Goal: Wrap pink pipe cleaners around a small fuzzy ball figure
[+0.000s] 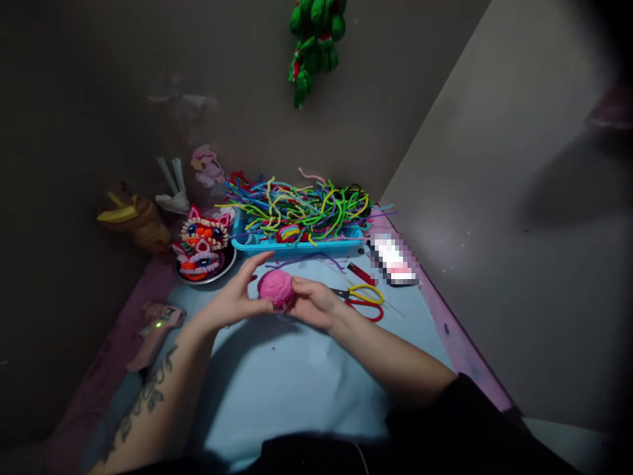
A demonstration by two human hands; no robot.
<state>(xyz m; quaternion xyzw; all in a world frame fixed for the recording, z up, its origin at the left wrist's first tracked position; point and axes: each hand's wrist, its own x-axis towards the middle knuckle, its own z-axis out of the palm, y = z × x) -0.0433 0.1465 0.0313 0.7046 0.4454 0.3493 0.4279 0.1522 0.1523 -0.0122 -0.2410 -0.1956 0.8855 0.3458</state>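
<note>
A bright pink round bundle [275, 288], with a swirled top and a darker, shiny lower rim, is held above the table's middle. I cannot make out its exact kind. My right hand [312, 302] grips it from the right, fingers closed around that side. My left hand [242, 293] curves around its left side with thumb and fingers apart. The left thumb lies at its lower edge; whether it presses on the bundle, I cannot tell. Just right of my right hand lie scissors [364, 302] with one yellow and one red handle.
Behind the hands, a blue tray [297, 248] overflows with colourful pipe cleaners [316, 208]. A round bowl [210, 278] at left holds fuzzy animal-face pieces [202, 237]. A pink glue gun [157, 333] lies left. A red lighter [362, 273] and blurred phone [394, 260] lie right.
</note>
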